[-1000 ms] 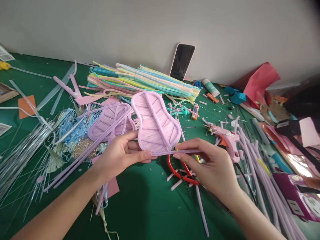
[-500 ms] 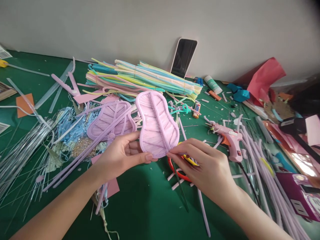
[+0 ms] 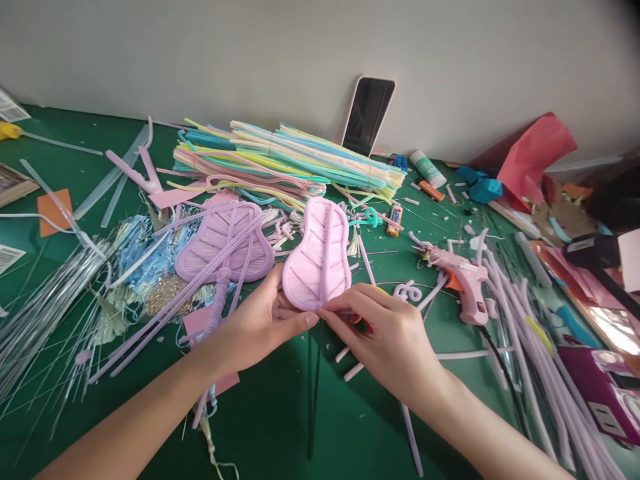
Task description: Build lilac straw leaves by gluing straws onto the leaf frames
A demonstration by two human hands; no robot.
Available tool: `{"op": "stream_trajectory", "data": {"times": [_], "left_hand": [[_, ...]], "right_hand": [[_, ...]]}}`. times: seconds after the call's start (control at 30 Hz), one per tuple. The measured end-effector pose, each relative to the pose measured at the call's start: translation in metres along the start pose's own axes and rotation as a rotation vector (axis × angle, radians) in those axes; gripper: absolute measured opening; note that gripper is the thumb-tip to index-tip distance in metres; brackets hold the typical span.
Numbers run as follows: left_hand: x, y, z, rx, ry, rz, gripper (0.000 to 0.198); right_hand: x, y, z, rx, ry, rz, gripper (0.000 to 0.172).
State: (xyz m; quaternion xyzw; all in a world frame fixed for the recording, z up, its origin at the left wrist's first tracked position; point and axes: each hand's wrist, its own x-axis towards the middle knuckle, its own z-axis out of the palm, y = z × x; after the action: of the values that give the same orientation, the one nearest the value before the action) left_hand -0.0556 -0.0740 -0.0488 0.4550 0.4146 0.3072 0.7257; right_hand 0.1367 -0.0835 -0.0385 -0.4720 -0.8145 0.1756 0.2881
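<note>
The green worktop (image 3: 270, 413) spreads beneath all the fingers. Beyond them, toward the wall, lies a bundle of pastel fuzzy stems (image 3: 290, 160). Just past the left fingers, a larger lilac fan shape (image 3: 200, 247) rests on the clutter, loose stems lying across it. The right hand (image 3: 390, 327) has thumb and forefinger pressed together, pinching at the lower tip; whether a strand or wire end is also caught there, the fingertips hide. The left hand (image 3: 255, 327) grips the lower left edge, thumb near the tip, other fingers partly hidden behind. Between the two sets of fingers, held up off the worktop, is the lilac panel (image 3: 303, 280), broad end down. Well to the right of the right fingers sits a pink glue gun (image 3: 465, 277). Thin dark wires (image 3: 311, 437) hang directly below the pinch.

The panel looks light and not slippery, its fuzzy face soft and easily crushed, so the firm rim and the base of the midrib seem the best holds.
</note>
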Motion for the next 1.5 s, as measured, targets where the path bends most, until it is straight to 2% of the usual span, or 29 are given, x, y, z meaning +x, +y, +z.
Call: {"op": "stream_trajectory", "data": {"times": [0.33,0.43,0.5,0.57,0.67,0.73,0.8,0.9,1.0,1.07,1.2,1.3,1.4,1.5], "left_hand": [[0.000,-0.006,-0.002,0.131,0.087,0.001,0.055],[-0.004,0.000,0.000,0.268,0.140,0.026,0.048],[-0.009,0.006,0.003,0.426,0.179,0.062,0.036],[-0.016,0.012,0.008,0.603,0.219,0.139,0.021],[-0.027,0.018,0.015,0.811,0.310,0.280,0.013],[-0.031,0.018,0.017,0.916,0.351,0.350,0.017],[-0.034,0.016,0.014,1.010,0.386,0.444,0.024],[-0.035,0.009,0.004,1.156,0.482,0.640,0.037],[-0.035,0.000,-0.007,1.256,0.553,0.771,0.050],[-0.035,-0.004,-0.012,1.274,0.555,0.791,0.054],[-0.034,-0.007,-0.015,1.134,0.511,0.686,0.046],[-0.032,-0.007,-0.014,0.953,0.470,0.599,0.040],[-0.031,-0.006,-0.010,0.906,0.448,0.591,0.040],[-0.031,-0.006,-0.005,1.021,0.501,0.641,0.040]], "right_hand": [[0.000,0.003,0.006,0.021,-0.027,-0.017,0.011],[0.000,0.006,0.001,0.040,-0.028,-0.010,0.007],[0.003,0.008,-0.006,0.079,0.005,0.070,0.019],[0.008,0.009,-0.015,0.196,0.060,0.215,0.034],[0.017,0.009,-0.024,0.507,0.103,0.378,0.038],[0.023,0.009,-0.027,0.667,0.136,0.411,0.027],[0.028,0.009,-0.028,0.775,0.155,0.415,0.009],[0.031,0.008,-0.026,0.872,0.131,0.370,0.024],[0.030,0.004,-0.026,0.768,0.128,0.296,0.024],[0.028,-0.003,-0.028,0.630,0.129,0.239,0.022],[0.023,-0.016,-0.038,0.320,0.216,0.064,0.012],[0.020,-0.017,-0.051,0.203,0.331,-0.078,0.015],[0.020,-0.009,-0.065,0.223,0.372,-0.064,0.012],[0.019,-0.001,-0.073,0.247,0.395,-0.006,0.018]]}}
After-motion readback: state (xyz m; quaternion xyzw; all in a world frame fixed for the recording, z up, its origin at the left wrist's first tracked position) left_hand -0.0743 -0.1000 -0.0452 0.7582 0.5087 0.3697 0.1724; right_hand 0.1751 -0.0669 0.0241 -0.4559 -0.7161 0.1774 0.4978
